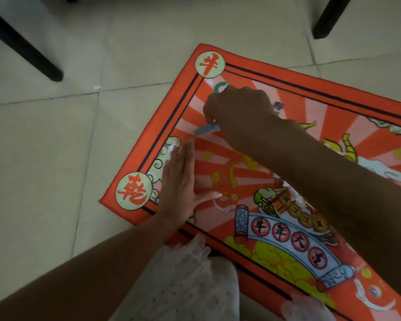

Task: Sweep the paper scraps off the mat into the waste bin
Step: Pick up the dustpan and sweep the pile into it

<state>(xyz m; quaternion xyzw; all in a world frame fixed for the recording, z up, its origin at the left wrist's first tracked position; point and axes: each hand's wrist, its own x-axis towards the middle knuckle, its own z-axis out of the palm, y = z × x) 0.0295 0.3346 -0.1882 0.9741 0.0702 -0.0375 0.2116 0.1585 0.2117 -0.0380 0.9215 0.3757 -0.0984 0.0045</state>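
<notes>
A red-orange mat (276, 158) with printed characters and a dragon design lies on the tiled floor. My left hand (181, 181) rests flat on the mat near its left edge, fingers straight and together, thumb out. My right hand (239, 110) reaches across above it, closed around a small pale grey scrap or strip (206, 129) that sticks out below the fingers. One small white scrap (97, 87) lies on the tiles left of the mat. No waste bin is in view.
Two dark furniture legs stand on the floor, one at the upper left (26, 47) and one at the upper right (331, 17). White lacy fabric (183, 281) covers my lap at the bottom. Beige tiles (56, 158) surround the mat.
</notes>
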